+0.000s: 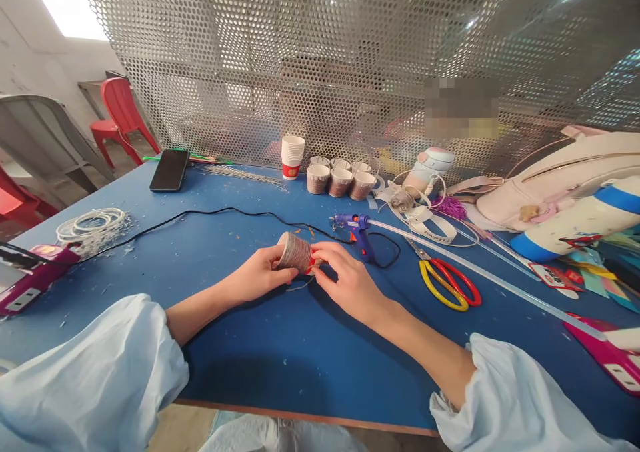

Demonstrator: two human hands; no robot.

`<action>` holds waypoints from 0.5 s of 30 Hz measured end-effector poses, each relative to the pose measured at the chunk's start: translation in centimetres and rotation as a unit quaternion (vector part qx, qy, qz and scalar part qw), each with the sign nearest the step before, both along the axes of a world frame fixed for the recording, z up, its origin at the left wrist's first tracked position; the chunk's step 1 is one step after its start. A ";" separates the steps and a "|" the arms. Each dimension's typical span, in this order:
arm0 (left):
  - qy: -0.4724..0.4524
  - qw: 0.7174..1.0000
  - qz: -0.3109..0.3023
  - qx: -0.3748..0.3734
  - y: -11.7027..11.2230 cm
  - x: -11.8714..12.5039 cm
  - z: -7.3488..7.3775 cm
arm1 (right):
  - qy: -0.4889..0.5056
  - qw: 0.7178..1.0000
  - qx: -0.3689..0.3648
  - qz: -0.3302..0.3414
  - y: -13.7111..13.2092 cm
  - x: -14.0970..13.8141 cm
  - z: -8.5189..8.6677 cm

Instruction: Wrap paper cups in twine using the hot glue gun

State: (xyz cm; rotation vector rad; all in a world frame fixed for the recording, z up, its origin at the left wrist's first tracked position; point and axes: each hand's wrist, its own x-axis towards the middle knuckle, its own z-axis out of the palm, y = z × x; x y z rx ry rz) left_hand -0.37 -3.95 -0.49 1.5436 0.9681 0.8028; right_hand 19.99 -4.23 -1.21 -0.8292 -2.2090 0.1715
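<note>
As the head view looks down on the blue table (240, 365), the left hand (263, 272) grips a twine-wrapped paper cup (297, 253) around its side, near the pale rim. That cup lies tilted on its side between the two hands, its bare red end towards the right hand (347, 280). The right thumb and fingers close on that red end; whether they also pinch a strand is too small to tell. A loose cord end (300, 285) shows just below the cup. Near the right hand, on its far side, sits a blue glue gun (361, 231), with a long translucent stick (450, 257) running from its back. Scissors (447, 282) with yellow and red handles lie to the right. Farther back, wrapped cups (341, 180) stand beside a stack of cups (293, 153).
</note>
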 end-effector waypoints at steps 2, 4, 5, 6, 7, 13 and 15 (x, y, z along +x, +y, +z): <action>-0.008 1.000 0.004 -0.005 -0.1 0.1 0.2 | -0.001 1.000 0.014 -0.005 -0.1 0.0 0.1; -0.016 1.000 0.001 -0.009 -0.1 0.1 0.3 | -0.005 1.000 0.025 -0.011 -0.2 0.0 0.1; -0.017 1.000 -0.002 -0.012 -0.1 0.1 0.4 | -0.010 0.999 0.030 -0.016 -0.2 0.0 0.1; -0.018 1.000 -0.004 -0.015 -0.1 0.1 0.4 | -0.016 0.999 0.035 -0.021 -0.2 0.0 0.2; -0.019 1.000 -0.006 -0.018 -0.1 0.1 0.4 | -0.021 0.999 0.042 -0.026 -0.2 0.0 0.2; -0.022 0.999 -0.014 -0.025 -0.1 0.0 0.4 | -0.066 0.992 0.101 -0.046 0.0 0.0 0.2; -0.018 0.999 -0.015 -0.025 -0.2 0.0 0.5 | -0.090 0.987 0.125 -0.054 0.0 0.0 0.2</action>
